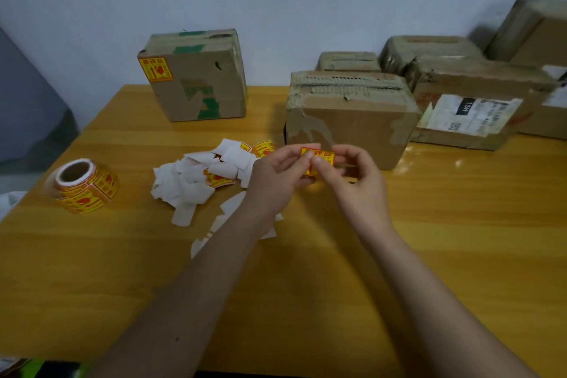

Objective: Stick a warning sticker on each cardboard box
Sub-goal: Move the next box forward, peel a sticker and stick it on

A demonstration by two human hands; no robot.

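Note:
Both my hands hold one yellow and red warning sticker (319, 158) over the middle of the wooden table (429, 224). My left hand (277, 173) pinches its left edge and my right hand (352, 172) pinches its right side. Just behind them stands a worn cardboard box (352, 113) with no sticker on the faces I see. A box at the back left (196, 77) carries a warning sticker (156, 69) on its upper left corner. A sticker roll (84, 186) lies at the left.
A heap of white backing papers (196, 175) with a few loose stickers lies left of my hands. Several more cardboard boxes (469, 101) are stacked at the back right against the wall. A grey object (27, 113) stands beyond the table's left edge.

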